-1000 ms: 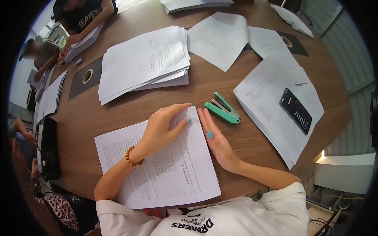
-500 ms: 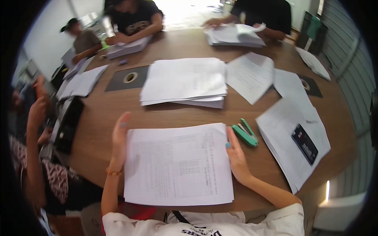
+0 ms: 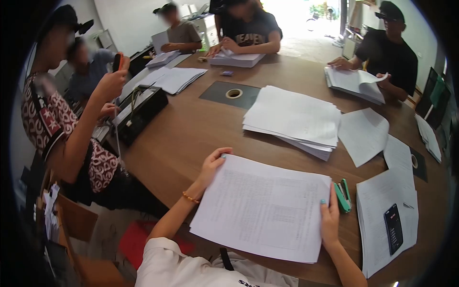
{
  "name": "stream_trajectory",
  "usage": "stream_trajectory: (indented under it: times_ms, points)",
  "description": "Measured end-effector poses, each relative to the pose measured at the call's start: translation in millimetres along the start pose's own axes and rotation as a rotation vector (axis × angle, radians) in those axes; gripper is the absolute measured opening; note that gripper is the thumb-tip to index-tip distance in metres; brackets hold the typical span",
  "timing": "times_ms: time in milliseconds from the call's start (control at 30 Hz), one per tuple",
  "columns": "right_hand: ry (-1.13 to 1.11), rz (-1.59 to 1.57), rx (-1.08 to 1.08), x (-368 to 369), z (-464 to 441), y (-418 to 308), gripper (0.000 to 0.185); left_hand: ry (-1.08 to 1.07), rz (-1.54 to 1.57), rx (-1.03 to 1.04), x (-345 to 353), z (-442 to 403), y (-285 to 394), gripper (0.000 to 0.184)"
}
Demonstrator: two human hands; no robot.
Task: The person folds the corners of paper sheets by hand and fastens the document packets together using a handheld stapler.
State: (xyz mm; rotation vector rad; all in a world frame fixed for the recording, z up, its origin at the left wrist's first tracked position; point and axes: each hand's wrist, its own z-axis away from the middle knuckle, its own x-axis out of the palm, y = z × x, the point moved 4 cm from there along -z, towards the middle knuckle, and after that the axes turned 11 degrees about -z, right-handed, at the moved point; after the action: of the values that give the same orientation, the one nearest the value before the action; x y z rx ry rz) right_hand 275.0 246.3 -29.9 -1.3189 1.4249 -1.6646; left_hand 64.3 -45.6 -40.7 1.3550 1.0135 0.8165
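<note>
A stack of printed sheets [image 3: 260,210] lies before me at the near table edge, its top page covered in faint tables and text. My left hand [image 3: 213,167] grips the stack's far left corner, fingers curled around the edge. On the opposite side, my right hand [image 3: 330,220] holds the right edge with the thumb on top; its other fingers are partly hidden. Just beyond the right fingers sits a green stapler [image 3: 343,195]. Farther back is a larger, uneven pile of paper [image 3: 292,117].
Loose sheets [image 3: 366,136] and a paper stack [image 3: 373,205] bearing a black phone [image 3: 393,229] lie at right. A black open case [image 3: 143,112] stands at left beside a person holding an orange tool [image 3: 118,62]. Other people handle papers around the wooden table [image 3: 191,129].
My view has swung left, so the table appears shifted right and tilted. Both hands, flat along the stack's sides before, now close on its edges.
</note>
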Motion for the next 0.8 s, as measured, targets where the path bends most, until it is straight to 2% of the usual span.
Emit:
stream_trajectory:
  times_ms: [133,233,300,333,400,433,500,533,633,733,800]
  points:
    - [-0.006,-0.038,0.053,-7,-5,-4,0.06,0.037,0.048,-0.052,9,13,6,0.033]
    - [-0.007,-0.074,0.075,-3,-4,-10,0.059,0.019,-0.047,-0.048,3,7,18,0.031]
    - [-0.002,-0.072,0.074,-1,-5,-18,0.058,-0.24,-0.319,-0.131,6,-7,36,0.03]
    - [0.008,-0.066,0.087,-1,-7,-17,0.058,-0.25,-0.312,-0.145,11,-15,47,0.03]
    - [0.035,-0.004,0.079,-4,-7,-17,0.057,-0.374,-0.877,0.169,45,-25,75,0.037]
    - [0.039,-0.017,0.065,-4,-7,-16,0.056,-0.428,-0.85,0.158,67,-27,81,0.037]
    - [0.086,0.008,0.119,0,-6,-21,0.055,-0.493,-0.945,0.422,117,-27,97,0.039]
    - [0.076,-0.035,0.111,-1,-7,-19,0.055,-0.553,-0.905,0.432,139,-25,97,0.039]
    - [0.088,-0.119,0.129,-3,-6,-13,0.052,-0.669,-0.819,0.428,191,-22,87,0.042]
    - [0.095,-0.104,0.123,-5,-6,-11,0.052,-0.713,-0.806,0.434,210,-25,79,0.046]
    - [0.114,-0.066,0.118,-4,-4,-14,0.053,-0.79,-0.734,0.219,211,-26,82,0.05]
